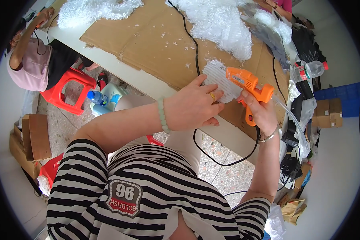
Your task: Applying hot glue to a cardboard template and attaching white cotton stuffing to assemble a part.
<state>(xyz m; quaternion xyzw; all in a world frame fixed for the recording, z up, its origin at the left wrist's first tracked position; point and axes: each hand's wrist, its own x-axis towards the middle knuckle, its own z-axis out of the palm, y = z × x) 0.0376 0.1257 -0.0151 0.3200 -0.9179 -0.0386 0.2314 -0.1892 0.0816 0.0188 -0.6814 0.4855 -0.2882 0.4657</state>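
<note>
An orange glue gun is gripped in my right hand, its nozzle end over a white ribbed piece with a frayed, fringed edge. From the back of the gun trails a long clear strip, likely a glue stick; a black cord hangs from its handle. My left hand lies at the near left side of the ribbed piece. Its fingers are stretched and apart, with the fingertips on or beside the piece's edge. I cannot tell whether they press on it. The underside of that hand is hidden.
Brown cardboard covers the table, bearing heaps of white fringe and a black cable. A clear bottle lies at right. Two other people work at the far side. A red stool and blue-capped bottle stand left.
</note>
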